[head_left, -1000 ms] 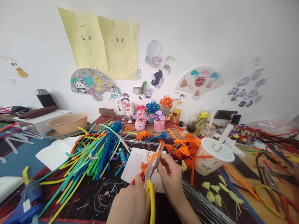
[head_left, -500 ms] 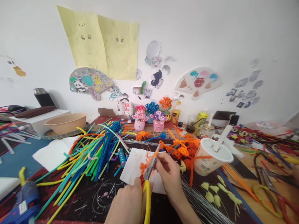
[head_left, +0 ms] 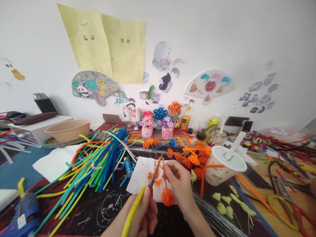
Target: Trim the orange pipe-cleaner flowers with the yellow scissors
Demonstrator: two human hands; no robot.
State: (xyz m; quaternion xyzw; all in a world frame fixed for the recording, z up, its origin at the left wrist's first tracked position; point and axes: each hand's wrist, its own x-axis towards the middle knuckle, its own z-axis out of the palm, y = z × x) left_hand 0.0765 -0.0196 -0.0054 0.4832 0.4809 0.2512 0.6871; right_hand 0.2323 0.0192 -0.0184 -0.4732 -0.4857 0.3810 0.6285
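My left hand grips yellow-handled scissors, whose metal blades point up and away over a sheet of white paper. My right hand pinches a thin orange stem close to the blades. A fuzzy orange pipe-cleaner ball hangs from that stem at the paper's lower right edge. Orange fluffy trimmings lie scattered on the paper under the blades. The fingers of my right hand hide the stem's upper end.
A heap of multicoloured pipe cleaners lies left of the paper. Orange pipe-cleaner flowers and a lidded plastic cup stand to the right. Thin wires fan out lower right. A blue glue gun sits lower left.
The scissors have tilted, their handle swinging left and the blades rising. The orange piece has dropped lower in my right hand, showing its ball below the fingers. More trimmings lie on the paper.
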